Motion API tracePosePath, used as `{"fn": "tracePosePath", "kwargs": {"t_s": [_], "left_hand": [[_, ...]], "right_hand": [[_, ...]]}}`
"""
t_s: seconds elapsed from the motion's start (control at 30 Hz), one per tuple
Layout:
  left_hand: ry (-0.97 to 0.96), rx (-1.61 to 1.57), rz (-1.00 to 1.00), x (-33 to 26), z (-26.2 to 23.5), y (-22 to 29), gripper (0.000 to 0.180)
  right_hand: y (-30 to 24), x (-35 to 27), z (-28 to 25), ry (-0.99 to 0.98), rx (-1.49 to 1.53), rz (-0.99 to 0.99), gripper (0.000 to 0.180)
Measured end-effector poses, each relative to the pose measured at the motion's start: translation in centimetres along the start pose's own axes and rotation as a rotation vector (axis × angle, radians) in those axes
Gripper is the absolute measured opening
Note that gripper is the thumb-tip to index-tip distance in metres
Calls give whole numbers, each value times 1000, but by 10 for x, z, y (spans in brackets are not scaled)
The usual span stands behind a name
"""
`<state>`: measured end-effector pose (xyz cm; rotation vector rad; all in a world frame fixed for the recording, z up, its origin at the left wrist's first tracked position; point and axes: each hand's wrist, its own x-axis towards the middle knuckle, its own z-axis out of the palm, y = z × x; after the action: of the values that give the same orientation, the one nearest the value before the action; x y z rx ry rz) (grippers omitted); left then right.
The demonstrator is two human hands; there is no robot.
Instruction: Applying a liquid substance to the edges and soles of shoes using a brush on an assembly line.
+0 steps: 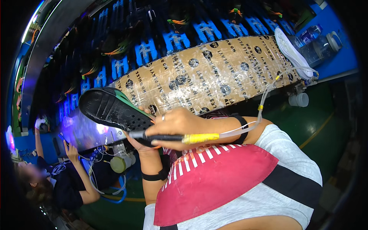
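Observation:
A black shoe (109,109) with small holes and a green and orange edge is tilted in front of me, its toe pointing left. My left hand (140,146) is closed around it from beneath, with the fingertips showing at its far edge. My right hand (182,123), wearing a ring, is wrapped around a black pen-shaped applicator (165,138). Yellow tape covers the applicator's rear end, and clear tubing runs from there to the right. Its grey tip lies against or just over the near side of the shoe; contact cannot be told.
Printed cardboard (207,73) covers the bench beyond my hands. Behind it stand several blue holders (174,40) with dark shoes. A white sole-shaped piece (293,53), a bottle (308,35) and a clear jug (320,50) are at right. Another person's hand (71,152) is at left.

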<state>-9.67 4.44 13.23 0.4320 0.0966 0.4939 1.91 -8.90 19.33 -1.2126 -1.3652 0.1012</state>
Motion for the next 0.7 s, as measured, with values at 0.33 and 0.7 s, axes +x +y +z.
{"fn": "tracePosePath", "kwargs": {"t_s": [0.33, 0.7], "left_hand": [[4, 50, 119, 7, -2, 23, 65], [-10, 264, -53, -3, -12, 55, 83]], "right_hand": [[1, -3, -4, -252, 328, 215, 23], [0, -4, -10, -376, 529, 438, 22]]}}
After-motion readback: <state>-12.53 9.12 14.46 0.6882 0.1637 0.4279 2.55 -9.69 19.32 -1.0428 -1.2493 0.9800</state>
